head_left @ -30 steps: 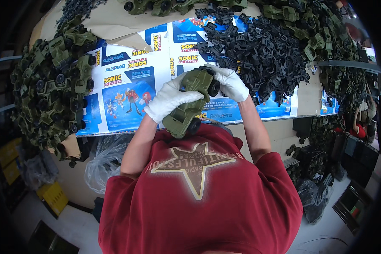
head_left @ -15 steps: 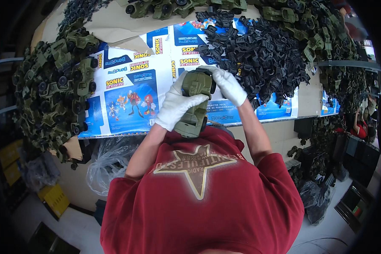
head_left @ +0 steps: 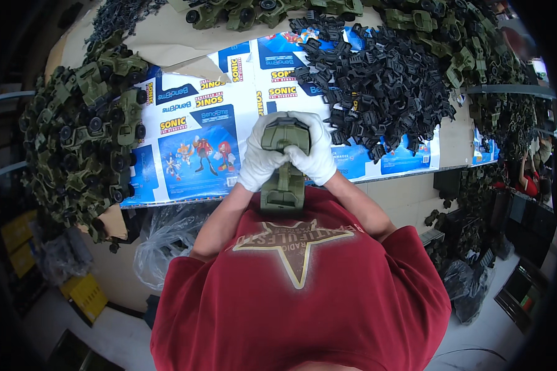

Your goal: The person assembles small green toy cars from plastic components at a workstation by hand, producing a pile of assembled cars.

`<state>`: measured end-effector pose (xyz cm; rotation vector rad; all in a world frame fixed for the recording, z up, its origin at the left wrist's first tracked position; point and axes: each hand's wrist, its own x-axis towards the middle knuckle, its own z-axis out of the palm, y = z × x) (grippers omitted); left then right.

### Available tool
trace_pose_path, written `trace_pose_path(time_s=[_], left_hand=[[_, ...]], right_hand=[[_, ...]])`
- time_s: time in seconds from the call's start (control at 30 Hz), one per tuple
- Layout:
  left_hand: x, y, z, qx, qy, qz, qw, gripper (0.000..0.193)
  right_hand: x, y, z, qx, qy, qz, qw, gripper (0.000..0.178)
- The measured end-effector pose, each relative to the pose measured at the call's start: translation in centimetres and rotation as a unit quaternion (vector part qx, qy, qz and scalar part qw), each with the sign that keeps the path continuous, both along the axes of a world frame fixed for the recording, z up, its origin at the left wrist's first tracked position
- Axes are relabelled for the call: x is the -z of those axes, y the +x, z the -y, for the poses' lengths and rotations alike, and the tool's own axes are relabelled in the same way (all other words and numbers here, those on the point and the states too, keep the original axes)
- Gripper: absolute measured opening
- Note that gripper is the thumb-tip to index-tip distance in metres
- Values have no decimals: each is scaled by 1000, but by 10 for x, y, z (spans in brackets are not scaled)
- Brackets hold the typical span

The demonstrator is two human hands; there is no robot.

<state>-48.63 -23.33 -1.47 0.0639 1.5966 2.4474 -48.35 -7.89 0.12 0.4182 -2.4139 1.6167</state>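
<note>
Left hand (head_left: 263,159) and right hand (head_left: 317,154) grip a toy truck (head_left: 283,181) (wheels unclear).

A wide head-worn fisheye looks down on the fingers (head_left: 314,130) from close by.

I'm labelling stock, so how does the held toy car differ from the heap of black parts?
The toy car is mostly olive green; the heap is black. The toy car is one piece, held between the left hand and right hand; the heap is many loose parts. The toy car is bigger than any single part in the heap.
</note>
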Motion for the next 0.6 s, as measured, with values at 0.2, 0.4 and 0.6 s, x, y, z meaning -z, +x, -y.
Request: trace_pose_path(time_s=[0.2, 0.4, 0.6], left_hand=[[-9, 12, 8, -14, 15, -12, 1000, 96], [19, -14, 26, -67, 2, -7, 998, 72], [44, -112, 43, -73, -507, -85, 855, 65]], right_hand=[[-12, -2, 5, -38, 3, -51, 998, 61], [55, 2, 5, -97, -216, 345, 909, 79], [22, -50, -50, -43, -436, 568, 697, 33]])
